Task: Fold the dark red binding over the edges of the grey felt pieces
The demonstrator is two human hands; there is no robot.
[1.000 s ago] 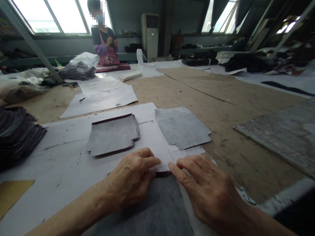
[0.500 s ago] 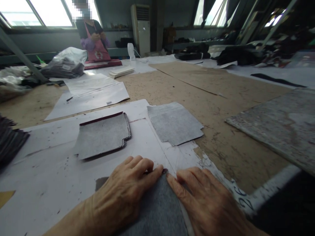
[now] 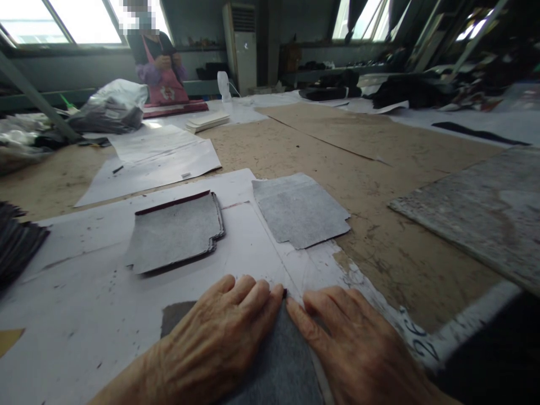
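A grey fabric piece (image 3: 280,365) lies at the bottom centre, under my two hands. My left hand (image 3: 228,332) presses on its upper left edge with fingers curled together. My right hand (image 3: 350,337) is closed at its right edge, the index fingertip touching the top corner. A small dark red bit of the edge shows between the fingertips. Ahead on the white paper sits a stack of grey pieces (image 3: 175,233) with a dark red folded edge. To its right lies a single grey piece (image 3: 301,211) with notched corners.
A grey mottled board (image 3: 476,208) lies at the right. Dark layered pieces (image 3: 19,242) stand at the left edge. White sheets (image 3: 156,169), a plastic bag (image 3: 112,107) and a pad (image 3: 207,121) are farther back. A person in a pink apron (image 3: 166,84) stands beyond the table.
My left hand has shifted slightly right, its fingers closer together near the top corner. More of the dark grey patch beside it shows. My right hand has barely moved.
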